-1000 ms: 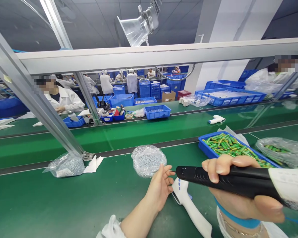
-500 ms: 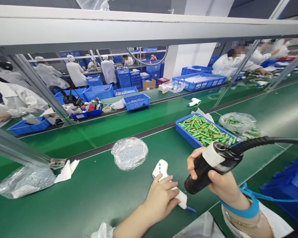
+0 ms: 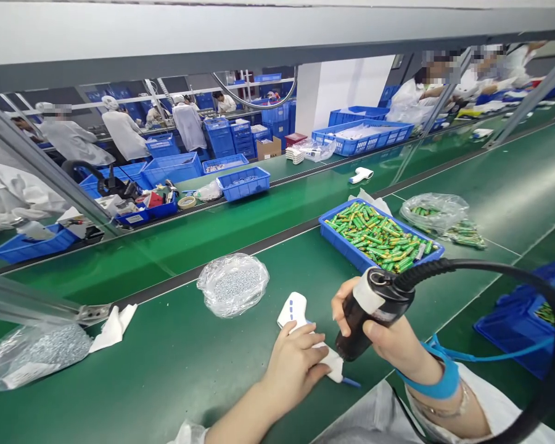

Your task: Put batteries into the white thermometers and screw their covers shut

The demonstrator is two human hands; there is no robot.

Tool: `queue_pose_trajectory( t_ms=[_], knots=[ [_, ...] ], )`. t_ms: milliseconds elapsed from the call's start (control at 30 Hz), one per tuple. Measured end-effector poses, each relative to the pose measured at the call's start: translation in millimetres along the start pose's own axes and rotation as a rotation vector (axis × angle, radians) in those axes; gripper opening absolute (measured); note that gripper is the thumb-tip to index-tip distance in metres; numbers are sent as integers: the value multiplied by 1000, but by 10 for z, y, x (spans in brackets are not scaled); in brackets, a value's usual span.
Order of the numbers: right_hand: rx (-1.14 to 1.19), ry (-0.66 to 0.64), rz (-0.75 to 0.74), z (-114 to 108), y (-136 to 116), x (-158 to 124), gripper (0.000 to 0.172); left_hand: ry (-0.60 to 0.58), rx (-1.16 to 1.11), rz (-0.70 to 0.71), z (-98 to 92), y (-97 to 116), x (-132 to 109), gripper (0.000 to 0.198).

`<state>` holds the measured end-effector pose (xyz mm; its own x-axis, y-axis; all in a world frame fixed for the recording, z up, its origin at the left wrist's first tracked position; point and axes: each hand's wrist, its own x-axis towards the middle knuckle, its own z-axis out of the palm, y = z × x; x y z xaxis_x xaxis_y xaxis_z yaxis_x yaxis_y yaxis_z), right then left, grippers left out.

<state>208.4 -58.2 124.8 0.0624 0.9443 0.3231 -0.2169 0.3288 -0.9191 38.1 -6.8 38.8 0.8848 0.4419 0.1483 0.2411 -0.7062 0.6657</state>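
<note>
My left hand (image 3: pixel 296 365) presses down on the handle of a white handheld device (image 3: pixel 295 308) that lies on the green table; its fingers are curled over it. My right hand (image 3: pixel 388 336) is wrapped round a black electric screwdriver (image 3: pixel 372 308), held nearly upright with its tip down over the device's handle. A black cable (image 3: pixel 490 268) loops off the tool's top to the right. On my right wrist is a blue strap (image 3: pixel 437 382).
A clear bag of small screws (image 3: pixel 232 285) lies just beyond the device. A blue tray of green batteries (image 3: pixel 379 237) stands to the right, with bagged batteries (image 3: pixel 437 213) behind it. Another screw bag (image 3: pixel 32 354) sits far left. People in white coats work across the belts.
The screwdriver swung from lying level to pointing down over the device. My left hand moved from beside the device onto its handle. The view tipped downward and to the right.
</note>
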Motion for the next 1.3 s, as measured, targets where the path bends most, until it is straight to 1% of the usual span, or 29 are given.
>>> queue_pose_trajectory(
  t_ms=[167,300,367,467,600,667,767,800,867,900,933,967,1000,1067,1100,1133,1200,1233,1300],
  knots=[
    [-27,-18,36,36,-1,4,31,13,-23,4,3,12,0,18],
    [-53,-29,69,63,-41,53,33,-26,-6,-10,-13,25,16,19],
    [-67,-14,68,64,-54,68,33,-50,9,-19,-20,26,22,20],
    [-90,16,53,55,-49,58,34,-55,17,-19,-43,41,31,20],
    [-123,17,27,68,-16,45,32,-81,50,-7,-107,105,50,18],
    [-151,19,-9,78,-22,59,31,-84,106,14,-108,130,55,27],
    [-210,34,-116,45,-100,89,29,-65,237,81,-42,94,44,60],
    [-236,39,-163,12,-139,100,30,-59,264,108,-19,60,37,65],
    [-312,35,-253,-83,-206,135,27,-42,234,155,-22,-17,13,65],
    [-367,14,-289,-138,-223,168,27,-16,165,167,-59,-49,-2,64],
    [-446,-36,-309,-190,-223,214,30,32,56,160,-122,-70,-19,62],
    [-543,-108,-313,-232,-206,274,34,104,-94,127,-208,-73,-36,60],
    [-647,-194,-306,-260,-173,344,35,192,-283,79,-311,-57,-52,56],
    [-847,-364,-277,-262,-78,493,32,395,-741,-32,-532,33,-74,45],
    [-926,-432,-265,-242,-24,558,33,478,-969,-73,-632,98,-79,41],
    [-976,-476,-263,-216,30,610,38,533,-1166,-100,-717,167,-80,39],
    [-1116,-562,-251,-170,134,661,53,561,-1426,-130,-825,286,-73,36],
    [-1219,-606,-237,-160,183,659,59,558,-1495,-156,-850,323,-69,35],
    [-1422,-676,-198,-172,277,616,65,563,-1543,-181,-856,339,-71,38]
  ],
)
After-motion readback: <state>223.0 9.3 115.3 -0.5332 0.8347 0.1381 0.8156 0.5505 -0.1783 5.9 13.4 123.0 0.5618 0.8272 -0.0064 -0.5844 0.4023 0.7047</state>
